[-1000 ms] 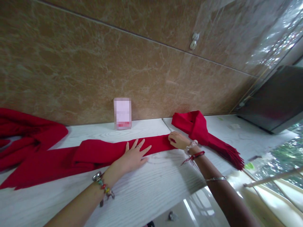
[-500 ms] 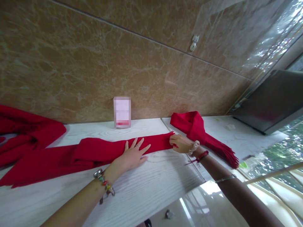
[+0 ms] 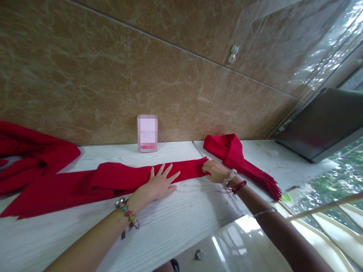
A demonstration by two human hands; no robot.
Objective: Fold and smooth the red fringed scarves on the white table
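A long red scarf (image 3: pixel 121 178) lies lengthwise along the white wood-grain table, with a folded-over hump left of centre. My left hand (image 3: pixel 159 184) rests flat on it, fingers spread. At the scarf's right, fringed end, my right hand (image 3: pixel 216 172) has its fingers closed on the cloth; the fingertips are partly hidden. Just beyond that hand, a second red scarf (image 3: pixel 234 151) is looped over itself, its tassels pointing toward the front right. More bunched red cloth (image 3: pixel 42 151) sits at the far left and meets the long scarf.
A small upright card or box (image 3: pixel 147 134), its face blurred out, leans near the brown marbled wall (image 3: pixel 170 90). At the right stands a dark panel-like object (image 3: pixel 320 124), beside a window. The table's front edge runs above a shiny floor (image 3: pixel 210 253).
The view has shifted slightly. Both hands keep their places on the scarf, and the cloth looks nearly the same.
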